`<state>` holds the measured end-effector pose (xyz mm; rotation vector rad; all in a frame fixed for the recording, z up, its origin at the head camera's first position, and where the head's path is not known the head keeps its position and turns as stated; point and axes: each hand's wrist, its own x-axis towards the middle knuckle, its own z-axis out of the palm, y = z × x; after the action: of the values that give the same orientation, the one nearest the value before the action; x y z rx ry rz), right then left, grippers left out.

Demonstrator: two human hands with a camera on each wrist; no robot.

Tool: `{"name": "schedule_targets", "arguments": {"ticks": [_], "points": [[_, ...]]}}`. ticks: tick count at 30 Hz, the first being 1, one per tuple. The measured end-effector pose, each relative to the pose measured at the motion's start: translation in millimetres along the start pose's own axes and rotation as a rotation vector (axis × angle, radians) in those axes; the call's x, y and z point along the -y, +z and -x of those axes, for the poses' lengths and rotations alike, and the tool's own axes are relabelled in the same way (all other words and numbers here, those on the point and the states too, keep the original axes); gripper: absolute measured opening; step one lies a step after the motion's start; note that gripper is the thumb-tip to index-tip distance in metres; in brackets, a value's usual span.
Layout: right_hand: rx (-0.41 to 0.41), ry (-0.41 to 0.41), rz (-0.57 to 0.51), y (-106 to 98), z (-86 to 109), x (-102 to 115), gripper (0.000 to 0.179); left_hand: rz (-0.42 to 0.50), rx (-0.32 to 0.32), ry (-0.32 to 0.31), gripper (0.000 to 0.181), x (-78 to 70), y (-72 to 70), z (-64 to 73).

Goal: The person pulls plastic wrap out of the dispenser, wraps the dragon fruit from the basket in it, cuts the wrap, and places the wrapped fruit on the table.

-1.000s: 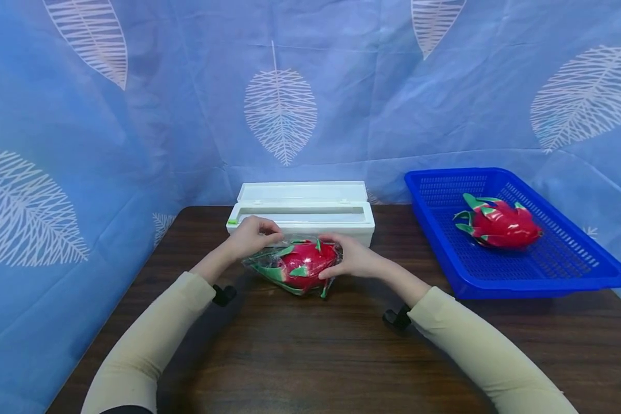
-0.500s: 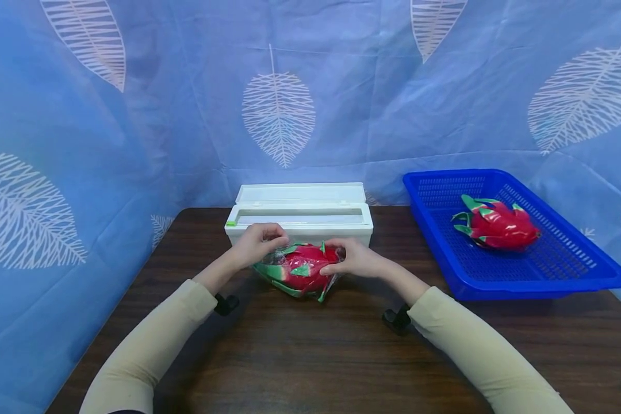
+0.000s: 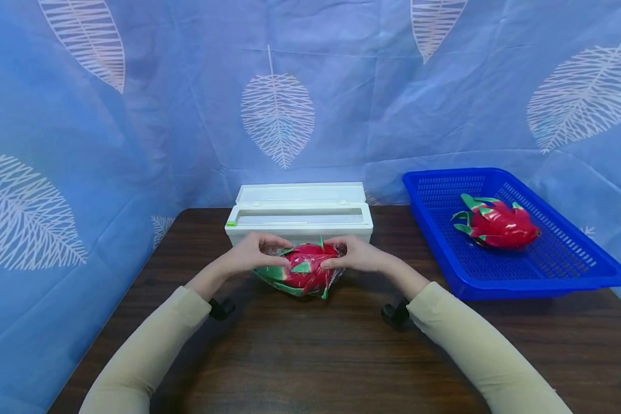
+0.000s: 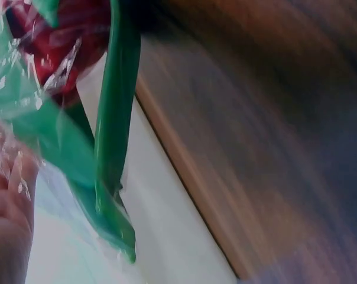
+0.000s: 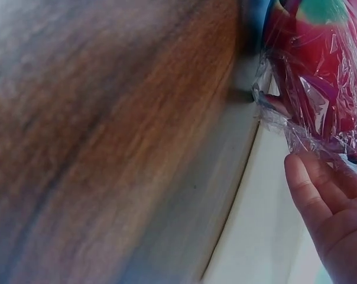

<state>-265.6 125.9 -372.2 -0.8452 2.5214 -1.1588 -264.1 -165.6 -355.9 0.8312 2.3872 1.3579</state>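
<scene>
A red dragon fruit (image 3: 305, 279) with green scales lies near the middle of the table, wrapped in clear cling film (image 5: 320, 100). My left hand (image 3: 250, 253) holds its left end, thumb on the near side and fingers over the top. From the other side my right hand (image 3: 357, 254) grips the right end in the same way. Crinkled film covers the green scales (image 4: 116, 118) in the left wrist view, with part of the left hand (image 4: 10, 201) at the edge. In the right wrist view, the right hand's fingertips (image 5: 297, 168) touch gathered film below the fruit.
Right behind the fruit stands a white cling film box (image 3: 300, 230) with its lid raised. A blue basket (image 3: 528, 286) at the right holds a second dragon fruit (image 3: 507, 227). Patterned blue cloth (image 3: 341, 115) hangs behind the dark wooden table (image 3: 310, 356).
My left hand has drawn the loose film at the left end in toward the fruit, and its thumb has spread onto the fruit. The right hand stays at the right end.
</scene>
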Motion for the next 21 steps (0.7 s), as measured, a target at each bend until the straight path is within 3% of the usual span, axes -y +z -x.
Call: {"name": "schedule_targets", "arguments": {"ticks": [8, 11, 16, 19, 21], "points": [[0.011, 0.007, -0.004, 0, -3.6, 2, 0.066, -0.055, -0.131, 0.045, 0.020, 5.1, 5.6, -5.8], [0.016, 0.000, -0.019, 1, -4.7, 3, 0.064, -0.064, -0.162, 0.031, 0.020, 5.2, 7.4, -3.5], [0.013, -0.017, -0.032, 1, -6.0, 3, 0.057, -0.092, -0.152, 0.025, 0.048, 1.0, 14.5, 2.3], [-0.011, -0.015, -0.017, 1, -7.1, 5, 0.052, -0.169, -0.150, 0.030, 0.067, -1.2, 20.7, 1.6], [-0.019, -0.014, -0.009, 2, -7.3, 5, 0.051, -0.210, -0.163, 0.021, 0.068, -1.4, 24.0, -0.8]]}}
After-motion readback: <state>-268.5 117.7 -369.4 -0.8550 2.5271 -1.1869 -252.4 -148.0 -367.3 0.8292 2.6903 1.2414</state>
